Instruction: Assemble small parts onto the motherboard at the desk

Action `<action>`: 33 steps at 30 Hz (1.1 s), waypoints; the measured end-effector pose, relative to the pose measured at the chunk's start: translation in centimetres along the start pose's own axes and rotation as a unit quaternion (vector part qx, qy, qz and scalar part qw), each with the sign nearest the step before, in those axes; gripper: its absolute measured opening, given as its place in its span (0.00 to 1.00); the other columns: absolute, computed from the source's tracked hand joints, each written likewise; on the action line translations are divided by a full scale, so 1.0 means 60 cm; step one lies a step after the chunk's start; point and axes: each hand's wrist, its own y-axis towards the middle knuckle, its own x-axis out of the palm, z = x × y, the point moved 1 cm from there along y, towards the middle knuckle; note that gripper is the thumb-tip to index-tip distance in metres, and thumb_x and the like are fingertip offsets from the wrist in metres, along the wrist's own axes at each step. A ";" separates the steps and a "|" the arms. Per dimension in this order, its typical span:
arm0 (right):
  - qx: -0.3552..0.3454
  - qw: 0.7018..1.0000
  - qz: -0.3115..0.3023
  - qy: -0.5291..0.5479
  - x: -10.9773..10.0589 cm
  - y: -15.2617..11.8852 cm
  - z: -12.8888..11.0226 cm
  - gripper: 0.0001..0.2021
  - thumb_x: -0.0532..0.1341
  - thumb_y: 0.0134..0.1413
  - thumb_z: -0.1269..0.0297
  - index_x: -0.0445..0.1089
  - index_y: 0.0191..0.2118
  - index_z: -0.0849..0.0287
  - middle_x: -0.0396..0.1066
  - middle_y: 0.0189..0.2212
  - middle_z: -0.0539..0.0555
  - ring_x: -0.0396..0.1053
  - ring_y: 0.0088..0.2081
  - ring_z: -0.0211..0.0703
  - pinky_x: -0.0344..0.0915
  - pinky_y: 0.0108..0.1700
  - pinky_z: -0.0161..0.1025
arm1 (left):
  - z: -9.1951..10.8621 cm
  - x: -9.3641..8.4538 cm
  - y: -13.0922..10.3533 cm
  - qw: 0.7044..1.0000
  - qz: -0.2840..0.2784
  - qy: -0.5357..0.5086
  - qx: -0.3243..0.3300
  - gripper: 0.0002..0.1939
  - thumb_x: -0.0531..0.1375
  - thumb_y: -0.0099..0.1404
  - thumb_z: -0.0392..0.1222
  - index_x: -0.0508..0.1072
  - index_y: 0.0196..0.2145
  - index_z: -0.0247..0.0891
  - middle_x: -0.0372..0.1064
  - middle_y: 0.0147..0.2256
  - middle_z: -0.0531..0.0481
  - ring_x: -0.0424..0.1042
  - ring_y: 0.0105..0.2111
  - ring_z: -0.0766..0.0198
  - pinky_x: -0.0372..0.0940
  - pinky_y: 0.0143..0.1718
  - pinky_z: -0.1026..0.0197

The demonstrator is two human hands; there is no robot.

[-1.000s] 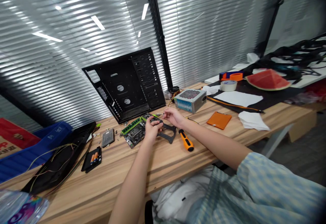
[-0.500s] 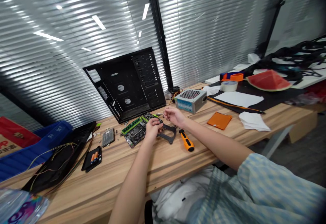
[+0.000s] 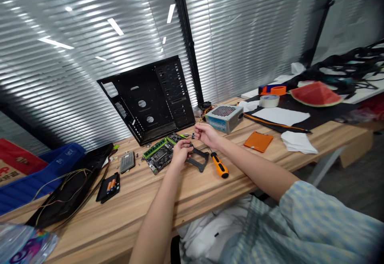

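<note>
Wooden desk (image 3: 192, 192): your left hand (image 3: 181, 152) grips the black bracket (image 3: 198, 158); your right hand (image 3: 206, 134), just above it, pinches a small part.

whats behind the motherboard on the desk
A black computer case panel leans upright behind the motherboard, against window blinds. The left hand covers the board's right edge.

Black square bracket (image 3: 198, 158) flat on table; beside green motherboard (image 3: 160, 154).

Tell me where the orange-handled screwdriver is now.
The screwdriver lies on the wooden table, right of the black bracket and under the right forearm.
</note>
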 end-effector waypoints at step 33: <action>0.028 0.984 -0.017 -0.177 -0.015 -0.005 -0.034 0.18 0.73 0.36 0.55 0.66 0.23 0.61 0.62 0.18 0.46 0.59 0.20 0.31 0.55 0.23 0.33 | 0.008 0.004 -0.023 0.993 -0.104 0.055 -0.010 0.12 0.66 0.44 0.28 0.68 0.27 0.36 0.65 0.22 0.57 0.62 0.16 0.72 0.58 0.17 0.69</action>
